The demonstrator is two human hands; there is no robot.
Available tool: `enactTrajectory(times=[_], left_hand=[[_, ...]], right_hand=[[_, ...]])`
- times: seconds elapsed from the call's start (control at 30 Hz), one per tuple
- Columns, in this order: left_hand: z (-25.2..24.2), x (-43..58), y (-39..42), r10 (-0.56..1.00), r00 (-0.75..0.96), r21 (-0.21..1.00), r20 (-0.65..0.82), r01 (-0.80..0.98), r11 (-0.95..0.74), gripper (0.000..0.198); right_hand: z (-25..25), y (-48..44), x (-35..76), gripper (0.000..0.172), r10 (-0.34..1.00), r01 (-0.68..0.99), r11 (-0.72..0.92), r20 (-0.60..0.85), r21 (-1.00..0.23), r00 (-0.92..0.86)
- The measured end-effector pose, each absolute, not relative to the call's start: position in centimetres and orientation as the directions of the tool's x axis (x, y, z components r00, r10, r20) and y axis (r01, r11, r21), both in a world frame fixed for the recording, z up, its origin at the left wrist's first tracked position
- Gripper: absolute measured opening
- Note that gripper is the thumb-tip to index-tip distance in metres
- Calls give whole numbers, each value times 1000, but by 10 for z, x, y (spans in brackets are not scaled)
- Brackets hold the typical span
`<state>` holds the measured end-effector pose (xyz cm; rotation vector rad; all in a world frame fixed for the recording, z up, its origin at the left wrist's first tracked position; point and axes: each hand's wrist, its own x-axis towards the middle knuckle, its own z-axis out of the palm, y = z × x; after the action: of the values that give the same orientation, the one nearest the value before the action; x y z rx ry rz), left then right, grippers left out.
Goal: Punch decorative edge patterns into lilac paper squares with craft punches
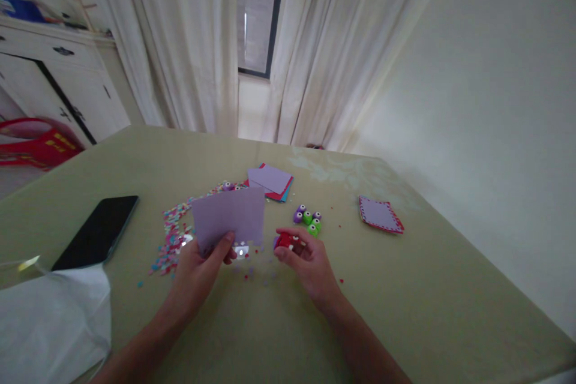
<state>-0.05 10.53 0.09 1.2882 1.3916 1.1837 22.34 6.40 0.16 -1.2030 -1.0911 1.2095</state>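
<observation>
A: Start at the far left. What stands there?
B: A red bag (pixel 40 150), beside a pale cabinet (pixel 101 72). Nearer, a white sheet (pixel 54 324) lies crumpled on the bench (pixel 252 342), and just beyond it is a dark phone (pixel 101 231), lying flat.

A: And next to the phone?
B: A loose spread of confetti (pixel 170 246) in pink, blue, white and red. It runs behind the left hand (pixel 204 264).

A: Is that hand holding anything?
B: Yes, a purple card (pixel 229 213). The thumb presses on the near face by the bottom edge, and the card stands raised above the bench.

A: What's past the card?
B: A pile of coloured cards (pixel 272 179), purple on top, with red and blue showing underneath. It lies farther back on the bench.

A: Then the other hand?
B: The right hand (pixel 308 258) grips a small red object (pixel 283 241) between thumb and fingers, just right of the purple card and apart from it. Close behind are purple and green pieces with big eyes (pixel 309 219).

A: Anything farther right?
B: Some cards with a red-patterned border (pixel 381 215), stacked well apart from both hands.
</observation>
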Motion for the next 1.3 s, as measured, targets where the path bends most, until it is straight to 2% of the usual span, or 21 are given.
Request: enactTrajectory(times=[0.07,0.13,0.27,0.53,0.77,0.97,1.3], left_hand=[[-2,0,103,999,-50,982,-3,190,13,37],[-5,1,100,1000,-22,975,-7,222,11,38],[-10,2,97,1000,21,964,-9,267,3,38],[-12,4,96,991,109,937,82,331,-114,35],[-14,1,95,985,158,927,75,351,-128,35],[-11,2,97,974,191,898,126,395,-193,41],[-14,1,96,950,277,853,144,452,-261,35]], right_hand=[[1,70,224,47,991,-176,-96,-110,-980,71],[-1,73,222,45,986,-209,-128,-148,-970,82],[-6,72,218,45,981,-213,-144,-168,-966,100],[-10,67,217,50,982,-174,-164,-178,-971,68],[-11,69,217,55,977,-242,-188,-206,-952,53],[-3,69,221,48,963,-328,-241,-266,-914,35],[-11,74,222,42,974,-203,-189,-209,-961,82]])
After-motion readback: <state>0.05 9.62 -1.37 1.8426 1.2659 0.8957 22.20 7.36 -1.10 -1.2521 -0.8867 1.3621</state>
